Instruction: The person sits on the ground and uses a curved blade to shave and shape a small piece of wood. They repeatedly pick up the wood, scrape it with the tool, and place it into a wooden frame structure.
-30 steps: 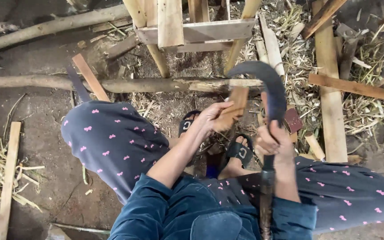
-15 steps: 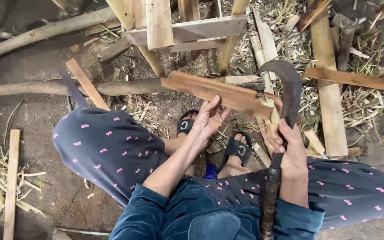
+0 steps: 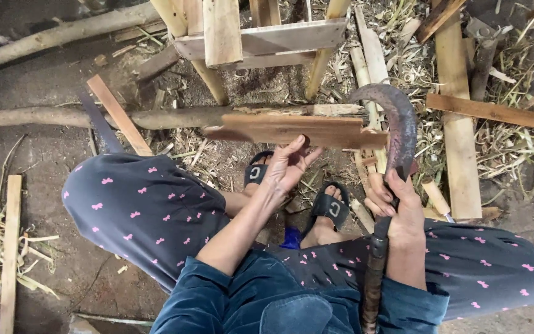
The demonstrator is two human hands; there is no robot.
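Note:
A flat brown wooden board (image 3: 292,130) lies crosswise in front of me, above my knees. My left hand (image 3: 288,164) is under its near edge with the fingers spread, the fingertips touching the wood. My right hand (image 3: 397,207) grips the dark handle of a curved, rusty billhook (image 3: 394,120). The blade's hooked tip arches over the board's right end, and the handle runs down past my right arm. My feet in black sandals (image 3: 332,210) rest on the ground below.
A pale wooden frame (image 3: 261,37) stands ahead. A long log (image 3: 94,116) lies across the ground, with planks (image 3: 458,117) and wood scraps to the right. Another plank (image 3: 8,247) and dry stalks lie at left. My legs wear dark trousers with pink dots.
The board has turned from end-on to lying flat and crosswise, and has moved left. My left hand has opened beneath it. The billhook stays gripped and upright.

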